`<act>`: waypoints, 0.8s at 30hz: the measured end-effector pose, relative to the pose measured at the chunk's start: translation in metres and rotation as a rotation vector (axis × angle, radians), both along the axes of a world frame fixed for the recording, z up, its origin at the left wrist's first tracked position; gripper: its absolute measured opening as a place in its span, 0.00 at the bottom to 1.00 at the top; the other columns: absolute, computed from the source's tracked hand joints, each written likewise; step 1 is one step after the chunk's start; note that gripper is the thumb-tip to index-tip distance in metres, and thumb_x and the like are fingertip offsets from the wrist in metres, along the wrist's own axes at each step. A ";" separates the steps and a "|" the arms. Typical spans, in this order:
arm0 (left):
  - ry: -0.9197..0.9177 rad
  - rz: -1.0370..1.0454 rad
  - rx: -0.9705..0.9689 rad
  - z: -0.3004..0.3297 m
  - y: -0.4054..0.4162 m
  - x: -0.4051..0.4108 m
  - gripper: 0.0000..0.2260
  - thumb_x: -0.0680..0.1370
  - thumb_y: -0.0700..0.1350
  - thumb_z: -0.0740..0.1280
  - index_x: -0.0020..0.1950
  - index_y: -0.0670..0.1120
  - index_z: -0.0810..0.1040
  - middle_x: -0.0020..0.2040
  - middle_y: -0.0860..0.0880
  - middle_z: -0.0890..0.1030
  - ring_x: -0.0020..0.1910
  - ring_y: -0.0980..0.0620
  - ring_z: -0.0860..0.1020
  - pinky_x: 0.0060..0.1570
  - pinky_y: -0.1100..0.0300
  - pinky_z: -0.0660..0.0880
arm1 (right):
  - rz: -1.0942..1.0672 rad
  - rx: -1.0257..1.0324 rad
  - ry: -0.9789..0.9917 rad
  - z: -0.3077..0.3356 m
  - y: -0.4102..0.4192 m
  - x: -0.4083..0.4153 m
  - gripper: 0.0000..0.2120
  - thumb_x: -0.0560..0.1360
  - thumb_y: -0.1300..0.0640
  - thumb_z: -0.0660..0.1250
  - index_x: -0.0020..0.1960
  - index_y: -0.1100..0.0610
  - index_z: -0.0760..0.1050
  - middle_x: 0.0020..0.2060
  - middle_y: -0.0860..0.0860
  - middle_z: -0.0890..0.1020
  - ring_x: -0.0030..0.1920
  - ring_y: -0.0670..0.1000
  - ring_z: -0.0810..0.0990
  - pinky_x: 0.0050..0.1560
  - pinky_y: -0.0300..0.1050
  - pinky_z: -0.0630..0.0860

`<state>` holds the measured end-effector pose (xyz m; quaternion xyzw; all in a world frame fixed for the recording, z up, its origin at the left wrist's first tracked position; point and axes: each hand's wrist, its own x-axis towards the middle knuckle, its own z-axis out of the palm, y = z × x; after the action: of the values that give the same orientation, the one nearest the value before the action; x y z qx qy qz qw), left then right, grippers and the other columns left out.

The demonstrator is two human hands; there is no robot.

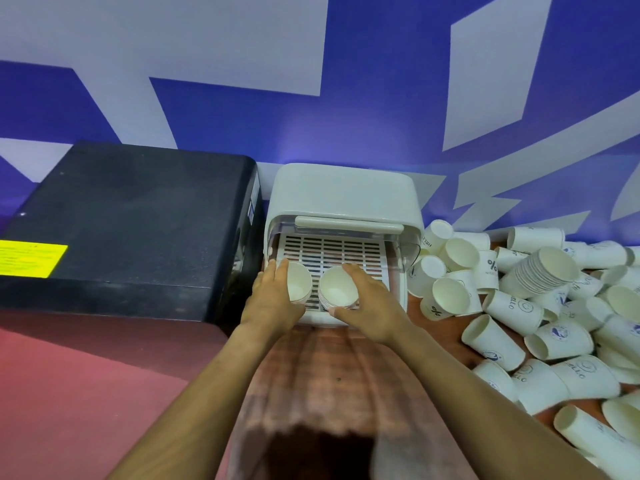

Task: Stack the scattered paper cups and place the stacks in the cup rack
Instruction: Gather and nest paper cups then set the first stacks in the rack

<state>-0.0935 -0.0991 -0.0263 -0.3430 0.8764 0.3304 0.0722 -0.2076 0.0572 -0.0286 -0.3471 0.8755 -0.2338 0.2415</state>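
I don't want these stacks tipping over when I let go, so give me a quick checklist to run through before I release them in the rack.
1. Rack lid raised, opening clear: ok; the cup rack is open over its slotted tray.
2. Left hand holds the left stack: ok.
3. Right hand holds the right stack: ok.
4. Stacks seated flat on the tray: cannot tell; their bases are hidden.
5. Stacks upright: not ok; both mouths tilt toward the camera.
6. More to collect: ok; another stack lies among loose cups to the right.
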 end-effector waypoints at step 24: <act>0.186 -0.351 0.058 0.024 0.137 -0.005 0.27 0.75 0.50 0.68 0.72 0.54 0.64 0.67 0.50 0.70 0.66 0.50 0.70 0.64 0.52 0.69 | -0.259 -0.083 0.059 0.028 0.161 0.008 0.24 0.74 0.53 0.68 0.68 0.50 0.67 0.67 0.50 0.70 0.67 0.49 0.69 0.64 0.45 0.68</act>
<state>-0.0986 0.0376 -0.0026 -0.1510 0.9157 0.3680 0.0573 -0.1992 0.2179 -0.0010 -0.2476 0.9094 -0.2885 0.1688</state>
